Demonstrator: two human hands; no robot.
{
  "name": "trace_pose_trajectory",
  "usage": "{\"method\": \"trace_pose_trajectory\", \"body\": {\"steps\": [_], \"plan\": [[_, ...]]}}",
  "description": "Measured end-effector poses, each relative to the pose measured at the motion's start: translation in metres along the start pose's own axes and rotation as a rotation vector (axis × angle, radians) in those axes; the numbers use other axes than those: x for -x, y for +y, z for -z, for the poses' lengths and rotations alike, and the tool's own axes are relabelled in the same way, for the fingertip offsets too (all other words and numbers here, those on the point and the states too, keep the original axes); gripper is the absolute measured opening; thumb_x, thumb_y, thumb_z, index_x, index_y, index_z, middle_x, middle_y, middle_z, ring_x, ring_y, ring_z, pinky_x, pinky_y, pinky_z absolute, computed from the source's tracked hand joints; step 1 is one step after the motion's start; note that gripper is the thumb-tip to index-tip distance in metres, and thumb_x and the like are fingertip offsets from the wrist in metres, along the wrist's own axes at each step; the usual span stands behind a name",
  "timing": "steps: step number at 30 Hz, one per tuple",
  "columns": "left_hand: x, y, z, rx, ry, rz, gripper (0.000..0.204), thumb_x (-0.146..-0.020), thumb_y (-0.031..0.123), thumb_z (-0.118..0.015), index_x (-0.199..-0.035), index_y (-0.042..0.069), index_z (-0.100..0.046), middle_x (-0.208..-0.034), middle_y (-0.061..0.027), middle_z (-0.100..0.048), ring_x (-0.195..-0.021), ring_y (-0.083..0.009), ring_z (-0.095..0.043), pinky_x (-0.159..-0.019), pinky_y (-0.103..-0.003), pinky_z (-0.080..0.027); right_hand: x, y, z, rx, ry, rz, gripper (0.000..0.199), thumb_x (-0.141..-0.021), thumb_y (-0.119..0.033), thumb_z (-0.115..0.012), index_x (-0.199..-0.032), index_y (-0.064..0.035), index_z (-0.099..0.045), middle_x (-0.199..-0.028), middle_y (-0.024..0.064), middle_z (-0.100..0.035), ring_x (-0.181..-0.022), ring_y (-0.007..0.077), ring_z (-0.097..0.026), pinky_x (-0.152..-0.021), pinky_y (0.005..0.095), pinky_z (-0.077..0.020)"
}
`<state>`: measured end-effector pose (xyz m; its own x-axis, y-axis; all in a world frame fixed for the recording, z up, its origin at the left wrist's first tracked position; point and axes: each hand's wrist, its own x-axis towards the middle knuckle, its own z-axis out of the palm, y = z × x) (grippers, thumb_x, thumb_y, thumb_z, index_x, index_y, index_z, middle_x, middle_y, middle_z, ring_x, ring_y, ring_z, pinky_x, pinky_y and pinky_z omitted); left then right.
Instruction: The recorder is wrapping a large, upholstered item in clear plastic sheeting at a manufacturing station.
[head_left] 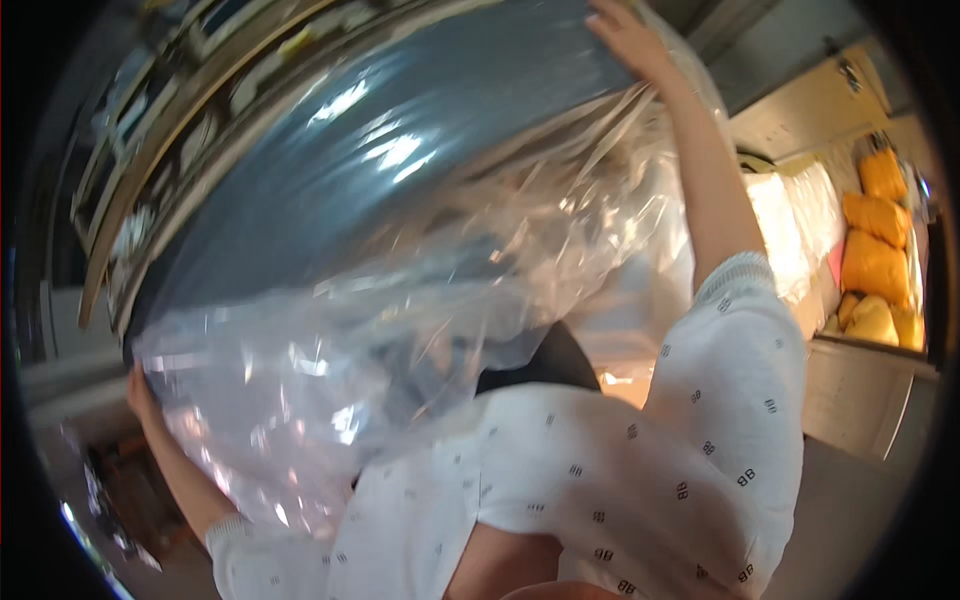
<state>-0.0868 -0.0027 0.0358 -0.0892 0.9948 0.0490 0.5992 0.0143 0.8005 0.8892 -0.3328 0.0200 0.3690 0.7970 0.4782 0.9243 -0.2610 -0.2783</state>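
Note:
A large sheet of clear plastic point(400, 330), crinkled and shiny, is stretched wide in front of me. Whether it is a bag or a single layer I cannot tell. Its upper part lies over a broad, smooth dark grey surface point(330, 170) with bright reflections. My left hand point(140, 388), at the lower left, is closed on the plastic's corner beside the dark edge. At the top, my right hand point(628, 42) reaches far out and grips the plastic near its upper right edge. The loose lower part hangs toward my body.
Wooden rails or shelving point(170, 130) run along the left with various items between them. At the right, several orange bundles point(876, 260) are stacked by a pale cabinet point(860, 392). White plastic-wrapped goods point(790, 225) lie next to them, and a light panel point(810, 105) stands behind.

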Motion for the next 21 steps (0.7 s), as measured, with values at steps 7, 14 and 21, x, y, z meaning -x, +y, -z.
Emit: {"method": "trace_pose_trajectory", "body": {"steps": [7,14,21], "plan": [[-0.026,0.011,-0.048,-0.658,0.537,-0.04,0.053,-0.07,0.057,-0.057,-0.086,0.007,-0.068,-0.084,-0.0129,-0.066,-0.082,-0.0278,-0.061,-0.076,-0.037,-0.044,0.035,-0.115,0.078,-0.175,0.055,-0.13,0.026,-0.079,-0.025,-0.053,-0.092,-0.0039,-0.059,-0.102,0.0181,-0.055,-0.096,0.0305,-0.052,-0.077,0.0344,-0.0417],[-0.023,0.02,-0.043,-0.184,0.669,-0.011,0.046,-0.069,0.049,-0.06,-0.084,0.006,-0.069,-0.085,-0.0141,-0.065,-0.08,-0.028,-0.061,-0.076,-0.035,-0.045,0.229,-0.245,0.056,-1.237,-1.368,-0.587,0.039,-0.083,-0.024,-0.057,-0.117,-0.0042,-0.052,-0.091,0.0061,-0.061,-0.079,0.011,-0.058,-0.072,0.0238,-0.0473],[-0.011,0.019,-0.058,-0.471,0.638,-0.041,0.044,-0.072,0.047,-0.058,-0.085,0.006,-0.068,-0.087,-0.0136,-0.065,-0.082,-0.0294,-0.06,-0.075,-0.036,-0.044,0.226,-0.374,0.018,-1.701,-0.764,-0.006,0.037,-0.085,-0.009,-0.054,-0.121,-0.0055,-0.047,-0.12,0.0076,-0.049,-0.106,0.012,-0.045,-0.088,0.0292,-0.0404]]}}
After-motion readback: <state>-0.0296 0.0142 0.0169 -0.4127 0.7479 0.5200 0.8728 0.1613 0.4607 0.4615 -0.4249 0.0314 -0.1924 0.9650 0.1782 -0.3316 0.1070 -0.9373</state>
